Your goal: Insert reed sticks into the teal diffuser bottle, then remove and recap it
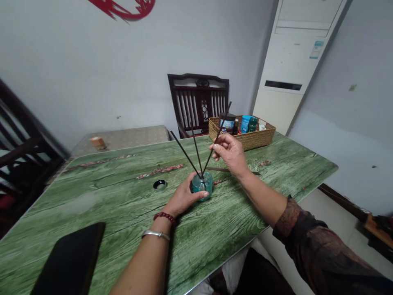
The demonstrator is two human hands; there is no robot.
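A small teal glass diffuser bottle [204, 183] stands on the green wood-grain table [123, 205]. My left hand [183, 197] is wrapped round its left side, with a bead bracelet and a metal bangle on the wrist. Two dark reed sticks [190, 153] lean out of the bottle's neck. My right hand [231, 153] pinches a third reed stick [218, 133], whose lower end is in the bottle. One more dark reed stick [219, 169] lies flat on the table behind my right wrist.
A small black cap [159, 185] lies left of the bottle. A wicker basket [254, 139] with jars stands at the far edge, before a dark wooden chair [199, 102]. A black flat object [70, 262] lies near left. A white air conditioner [294, 61] stands in the corner.
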